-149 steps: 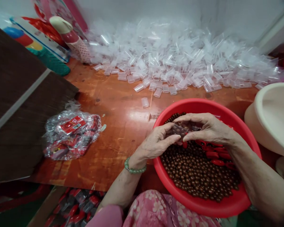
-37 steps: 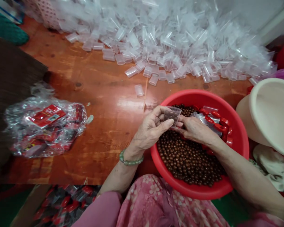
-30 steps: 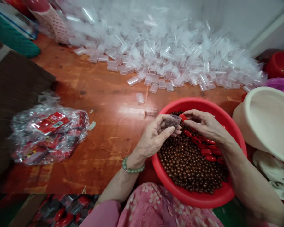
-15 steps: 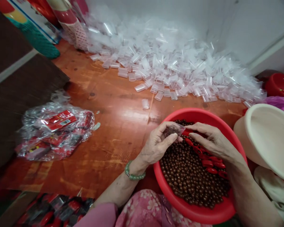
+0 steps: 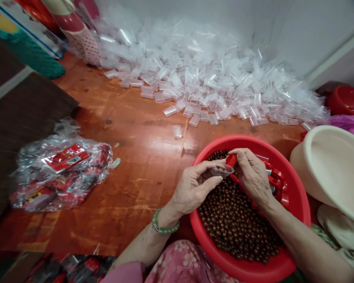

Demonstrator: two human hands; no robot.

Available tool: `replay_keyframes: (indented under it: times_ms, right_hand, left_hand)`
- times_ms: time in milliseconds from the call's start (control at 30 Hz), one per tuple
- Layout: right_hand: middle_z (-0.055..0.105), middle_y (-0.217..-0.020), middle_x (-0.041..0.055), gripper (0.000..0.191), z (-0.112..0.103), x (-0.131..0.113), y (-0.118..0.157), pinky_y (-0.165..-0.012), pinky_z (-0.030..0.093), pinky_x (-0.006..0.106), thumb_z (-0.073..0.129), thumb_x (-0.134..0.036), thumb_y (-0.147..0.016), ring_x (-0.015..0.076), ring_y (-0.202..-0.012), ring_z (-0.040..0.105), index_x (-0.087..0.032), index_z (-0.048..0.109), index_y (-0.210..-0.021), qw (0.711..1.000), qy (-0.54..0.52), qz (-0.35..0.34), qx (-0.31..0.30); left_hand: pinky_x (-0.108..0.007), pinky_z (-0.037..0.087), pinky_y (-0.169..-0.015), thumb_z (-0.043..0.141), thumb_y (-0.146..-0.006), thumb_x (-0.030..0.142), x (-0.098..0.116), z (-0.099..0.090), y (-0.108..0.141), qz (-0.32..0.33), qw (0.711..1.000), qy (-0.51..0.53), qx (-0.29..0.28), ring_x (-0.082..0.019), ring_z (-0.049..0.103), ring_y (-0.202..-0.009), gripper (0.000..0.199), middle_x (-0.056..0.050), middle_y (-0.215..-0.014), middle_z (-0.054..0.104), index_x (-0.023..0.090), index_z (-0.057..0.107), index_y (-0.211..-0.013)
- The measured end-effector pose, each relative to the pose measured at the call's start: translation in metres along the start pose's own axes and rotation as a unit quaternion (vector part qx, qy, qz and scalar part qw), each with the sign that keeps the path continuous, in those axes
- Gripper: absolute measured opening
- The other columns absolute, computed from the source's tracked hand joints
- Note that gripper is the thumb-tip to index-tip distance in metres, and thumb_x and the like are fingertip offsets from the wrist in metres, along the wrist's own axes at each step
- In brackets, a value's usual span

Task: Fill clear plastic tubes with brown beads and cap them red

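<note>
My left hand (image 5: 191,188) pinches a small clear plastic container (image 5: 224,170) between thumb and fingers, its open end toward the right. Some brown balls show dimly inside it. Just above that opening, my right hand (image 5: 253,179) grips a red plastic cap (image 5: 231,160) by its fingertips; I cannot tell whether the two touch. Both hands are over a red basin (image 5: 303,204) full of shiny brown balls (image 5: 238,224). Red plastic parts (image 5: 279,182) lie on the balls at the basin's right side, partly behind my right wrist.
A big heap of clear plastic containers (image 5: 200,78) lies along the wall, with one loose container (image 5: 177,131) nearer me. Bagged red packages (image 5: 66,161) sit at the left on the wooden surface (image 5: 141,173). A cream basin (image 5: 306,157) stands at the right.
My right hand has lifted and now holds a red cap near the container's opening. The container in my left hand has tipped and moved slightly lower. The view has shifted a little.
</note>
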State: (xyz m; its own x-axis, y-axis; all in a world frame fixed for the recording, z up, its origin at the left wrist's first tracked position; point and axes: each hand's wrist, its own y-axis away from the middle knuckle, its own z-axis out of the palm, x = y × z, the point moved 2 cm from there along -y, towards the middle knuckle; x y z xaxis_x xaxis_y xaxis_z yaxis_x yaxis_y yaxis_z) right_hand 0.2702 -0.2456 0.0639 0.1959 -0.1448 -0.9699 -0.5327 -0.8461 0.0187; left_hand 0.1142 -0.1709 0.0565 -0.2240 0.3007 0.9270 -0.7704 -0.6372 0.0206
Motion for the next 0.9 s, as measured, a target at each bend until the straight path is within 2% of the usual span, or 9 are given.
replay_keyframes:
  times_ms: [67,167,267,367,467,600,667,767,900]
  right_hand:
    - [0.062,-0.083,0.0005,0.034,0.011,0.002,0.003,-0.065,0.049,0.026,0.052,-0.054,-0.097,0.0132,-0.068,0.057,-0.022,0.062,-0.1,0.997,-0.064,0.035,-0.012]
    - [0.065,-0.09,0.0014,0.033,0.025,-0.002,0.008,-0.07,0.052,0.025,0.055,-0.054,-0.096,0.0129,-0.074,0.061,-0.023,0.059,-0.104,0.989,-0.133,0.045,-0.04]
    - [0.065,-0.088,0.0,0.03,0.027,-0.005,0.005,-0.069,0.053,0.023,0.061,-0.05,-0.094,0.0108,-0.072,0.062,-0.022,0.058,-0.106,0.984,-0.16,0.042,-0.066]
    - [0.068,-0.086,-0.0012,0.03,0.017,-0.006,-0.006,-0.065,0.053,0.022,0.068,-0.044,-0.091,0.0098,-0.067,0.062,-0.023,0.056,-0.109,0.984,-0.162,0.015,-0.066]
    - [0.072,-0.089,-0.0002,0.021,0.002,-0.009,-0.015,-0.064,0.052,0.021,0.07,-0.037,-0.09,0.0089,-0.067,0.062,-0.023,0.062,-0.103,0.992,-0.118,-0.043,-0.029]
    - [0.071,-0.107,0.0007,0.008,-0.011,-0.02,-0.013,-0.068,0.056,0.024,0.072,-0.028,-0.089,0.0091,-0.07,0.066,-0.026,0.074,-0.096,0.991,-0.038,-0.129,0.016]
    - [0.072,-0.107,0.0008,0.011,-0.01,-0.027,-0.008,-0.075,0.058,0.029,0.074,-0.026,-0.087,0.0126,-0.077,0.069,-0.028,0.076,-0.098,0.984,0.008,-0.175,0.023]
    - [0.075,-0.095,0.0009,0.018,-0.001,-0.035,-0.001,-0.084,0.058,0.034,0.074,-0.022,-0.087,0.0168,-0.085,0.07,-0.028,0.076,-0.104,0.971,0.072,-0.229,0.008]
    - [0.076,-0.094,-0.0002,0.024,0.009,-0.037,0.002,-0.085,0.058,0.031,0.072,-0.015,-0.088,0.0159,-0.089,0.07,-0.029,0.075,-0.107,0.96,0.094,-0.264,-0.025]
  left_hand:
    - [-0.036,0.05,-0.106,0.07,-0.088,0.027,-0.001,0.0,0.001,-0.002,0.999,-0.043,-0.016,-0.022,0.069,-0.113,0.027,-0.008,-0.113,0.077,0.019,0.074,-0.112]
    - [-0.036,0.05,-0.105,0.069,-0.088,0.029,-0.002,-0.001,0.001,-0.003,0.996,-0.088,-0.033,-0.024,0.069,-0.113,0.026,-0.008,-0.109,0.078,0.017,0.075,-0.11]
    - [-0.033,0.054,-0.097,0.068,-0.089,0.027,-0.002,-0.002,0.001,-0.006,0.997,-0.06,-0.047,-0.021,0.073,-0.101,0.027,-0.009,-0.108,0.078,0.015,0.073,-0.113]
    - [-0.031,0.054,-0.098,0.068,-0.088,0.025,-0.001,-0.002,0.001,0.006,0.999,0.008,-0.047,-0.02,0.073,-0.105,0.026,-0.009,-0.108,0.078,0.015,0.072,-0.112]
    - [-0.031,0.054,-0.098,0.066,-0.089,0.026,-0.001,-0.001,0.0,0.003,0.998,0.038,-0.045,-0.021,0.072,-0.107,0.026,-0.01,-0.113,0.077,0.015,0.07,-0.113]
    - [-0.033,0.053,-0.094,0.062,-0.091,0.027,-0.001,-0.001,0.001,-0.028,0.997,-0.032,-0.058,-0.02,0.07,-0.1,0.025,-0.011,-0.11,0.074,0.014,0.068,-0.111]
    - [-0.033,0.053,-0.09,0.062,-0.091,0.029,-0.001,0.0,0.001,-0.043,0.995,-0.055,-0.066,-0.019,0.068,-0.093,0.025,-0.009,-0.104,0.073,0.013,0.066,-0.11]
    - [-0.034,0.052,-0.087,0.061,-0.091,0.03,-0.002,0.001,0.0,-0.057,0.994,-0.053,-0.076,-0.017,0.065,-0.087,0.023,-0.007,-0.098,0.069,0.014,0.064,-0.106]
    - [-0.038,0.051,-0.092,0.059,-0.09,0.026,-0.005,0.003,0.0,-0.061,0.995,-0.03,-0.073,-0.019,0.064,-0.093,0.019,-0.006,-0.099,0.065,0.014,0.062,-0.104]
